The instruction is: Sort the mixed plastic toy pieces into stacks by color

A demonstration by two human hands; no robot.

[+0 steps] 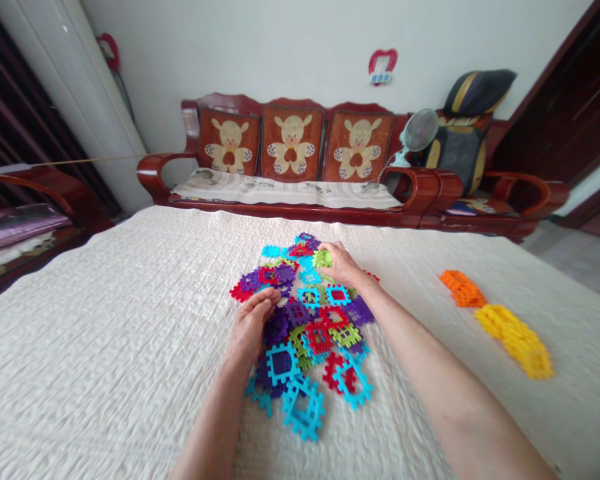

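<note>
right hand (341, 265) around a green piece (323, 259), above the pile (320, 320)

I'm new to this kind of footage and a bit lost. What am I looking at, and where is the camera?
There is no machine here: a person is using two bare hands. The single picture comes from a camera worn on the head, looking forward and down, so the forearms reach in from the bottom.

On the white quilted cover lies a mixed heap of flat, notched, plastic-looking pieces in purple, red, light blue and green. To the right lie an orange cluster and a longer yellow cluster of similar pieces.

The right hand holds a light green notched piece at the heap's far part. The left hand is at its left edge; whether it grips anything, I cannot tell.
</note>
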